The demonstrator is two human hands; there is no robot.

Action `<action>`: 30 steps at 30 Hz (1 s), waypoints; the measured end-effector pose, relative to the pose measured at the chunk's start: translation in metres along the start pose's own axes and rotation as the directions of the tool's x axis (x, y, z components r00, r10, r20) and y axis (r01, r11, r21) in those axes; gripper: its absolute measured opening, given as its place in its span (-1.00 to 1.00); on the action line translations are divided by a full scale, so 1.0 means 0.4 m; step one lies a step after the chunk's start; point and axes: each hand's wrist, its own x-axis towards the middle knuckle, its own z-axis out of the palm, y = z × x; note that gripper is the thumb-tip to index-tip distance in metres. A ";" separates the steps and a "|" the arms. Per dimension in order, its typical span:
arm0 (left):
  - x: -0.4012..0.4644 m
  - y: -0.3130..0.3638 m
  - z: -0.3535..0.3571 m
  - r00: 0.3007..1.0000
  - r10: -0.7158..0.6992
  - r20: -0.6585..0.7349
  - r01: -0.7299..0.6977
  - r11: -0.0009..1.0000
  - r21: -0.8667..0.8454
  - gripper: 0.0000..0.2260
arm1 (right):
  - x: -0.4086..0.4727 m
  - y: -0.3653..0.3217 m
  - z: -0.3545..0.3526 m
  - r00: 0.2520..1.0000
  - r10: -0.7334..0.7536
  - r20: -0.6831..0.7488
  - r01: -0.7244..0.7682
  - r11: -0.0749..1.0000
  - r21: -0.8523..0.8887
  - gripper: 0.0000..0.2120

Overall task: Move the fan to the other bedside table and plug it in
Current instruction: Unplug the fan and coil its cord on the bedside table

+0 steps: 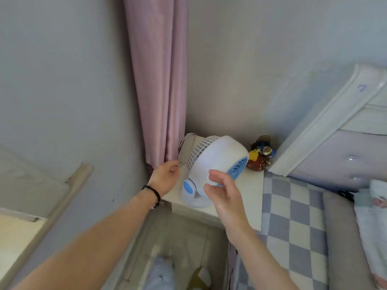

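A small white fan (213, 162) with blue trim and a white grille stands on a white bedside table (249, 197) in the room corner, its grille facing left toward the curtain. My left hand (165, 178) hovers just left of the grille with loosely curled fingers, holding nothing. My right hand (225, 195) is spread open in front of the fan's housing, close to it, and I cannot tell whether it touches. The fan's cord and plug are hidden.
A pink curtain (159, 84) hangs behind the table. A small dark figurine (260, 155) stands on the table to the fan's right. The bed with a checked blanket (293, 222) and white headboard (326, 122) lies right.
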 end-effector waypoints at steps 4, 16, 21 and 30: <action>0.095 -0.063 0.015 0.997 0.027 0.066 -0.035 0.991 0.129 -0.65 | 0.037 0.035 0.020 0.980 -0.176 -0.092 0.160 0.974 -0.163 -0.65; 0.284 -0.170 0.106 0.966 0.039 0.255 -0.146 0.898 0.415 -0.49 | 0.137 0.221 0.064 0.859 -0.502 -0.100 0.309 0.663 -0.682 -0.51; 0.358 -0.183 0.148 0.975 -0.013 0.222 -0.100 0.866 0.490 -0.59 | 0.147 0.237 0.056 0.849 -0.524 -0.071 0.341 0.646 -0.683 -0.47; 0.390 -0.222 0.176 0.979 -0.051 0.200 -0.096 0.745 0.661 -0.71 | 0.151 0.242 0.068 0.841 -0.536 -0.076 0.349 0.645 -0.680 -0.47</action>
